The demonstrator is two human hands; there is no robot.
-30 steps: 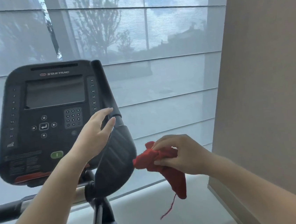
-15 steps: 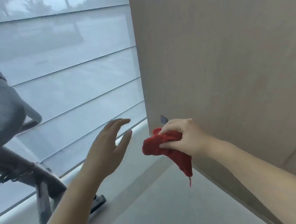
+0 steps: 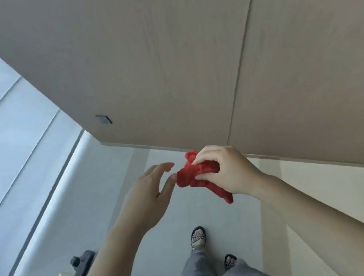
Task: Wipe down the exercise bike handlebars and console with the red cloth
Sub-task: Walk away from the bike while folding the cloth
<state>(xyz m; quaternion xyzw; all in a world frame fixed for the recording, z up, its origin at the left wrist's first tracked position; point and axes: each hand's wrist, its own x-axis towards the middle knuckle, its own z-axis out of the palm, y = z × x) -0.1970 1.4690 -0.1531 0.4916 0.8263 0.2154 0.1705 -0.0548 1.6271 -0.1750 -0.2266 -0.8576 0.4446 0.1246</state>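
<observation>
Swinging your head down and to the right has taken the console and handlebars out of sight. A second ago they filled the left of your view; now only a dark piece of the bike base shows, well below and left of the red cloth. Your left hand has come away from the console and hovers spread, its thumb tip just beside the cloth's left edge. Your right hand pinches the bunched cloth, with a tail hanging below the fist. No wiping is under way, so you look set to regrip the cloth, and you must then turn back to the bike.

Counted:
- one wall of two panels above the cloth
- one window blind far to its left
- one floor beneath it
- two sandalled feet below it
- two hands
- one cloth
- one small dark plate on the wall, up and left of the cloth
</observation>
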